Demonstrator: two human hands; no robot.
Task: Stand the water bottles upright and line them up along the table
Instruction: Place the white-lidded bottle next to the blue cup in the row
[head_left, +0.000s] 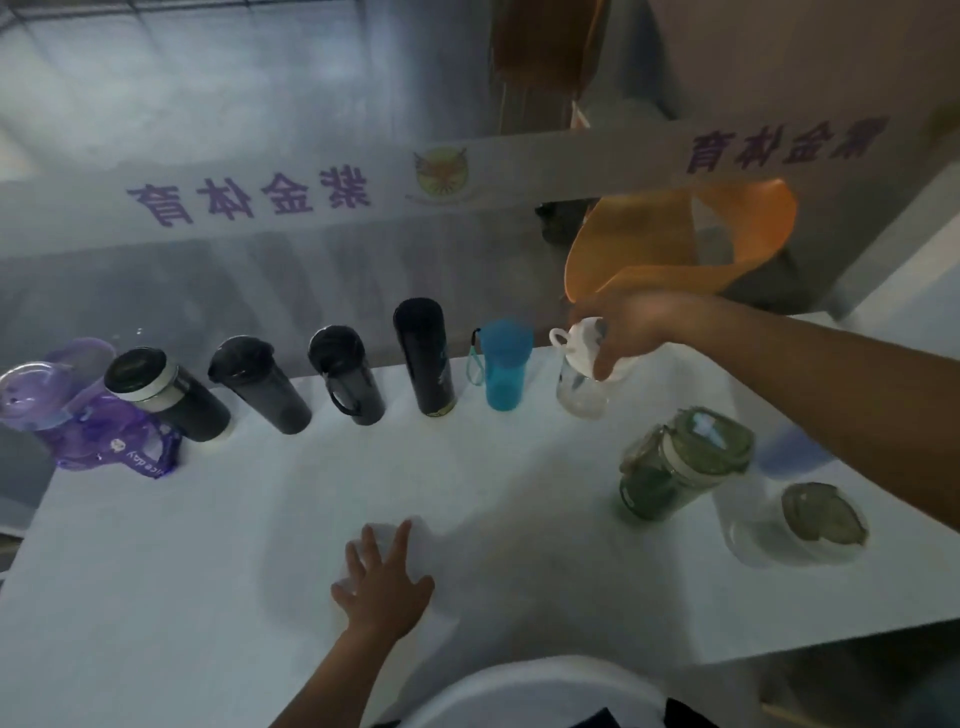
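Observation:
Several bottles stand upright in a row along the far edge of the white table (208, 571): a purple bottle (98, 431), three dark tumblers (171, 395) (265, 387) (345, 376), a tall black flask (425, 358) and a blue bottle (506, 366). At the row's right end my right hand (631, 330) grips the white cap of a clear bottle (582, 389), which stands on the table. A green bottle (675, 467) and a clear bottle with a green lid (795, 525) stand nearer, to the right. My left hand (382, 582) rests flat on the table, fingers spread.
Just beyond the table's far right stands an orange plastic chair (675, 239). A grey banner with purple characters (311, 197) runs behind the table. The table's left edge lies close to the purple bottle.

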